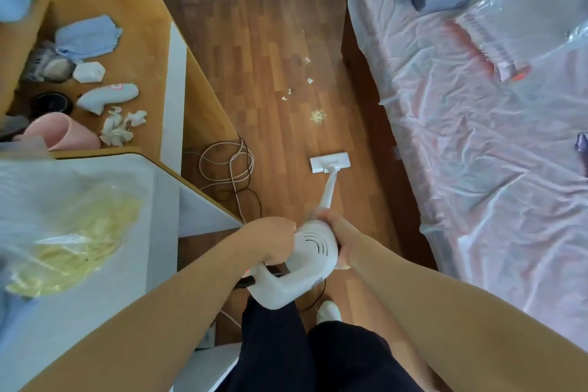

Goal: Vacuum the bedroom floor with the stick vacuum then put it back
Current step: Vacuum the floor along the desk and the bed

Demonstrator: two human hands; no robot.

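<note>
I hold a white stick vacuum (310,251) in front of me with both hands. My left hand (270,240) grips its left side by the handle. My right hand (335,229) wraps the body where the tube starts. The tube slants forward to the flat white floor head (327,162), which rests on the wooden floor (264,73). Ahead of the head lie a patch of yellowish crumbs (318,114) and a few white paper scraps (299,79).
A bed under clear plastic sheeting (477,105) fills the right side. At the left stands a wooden desk (143,51) with cloths, tissues and small items. Coiled cables (229,169) lie on the floor beside the desk. A white surface holds a bag with yellow contents (79,232).
</note>
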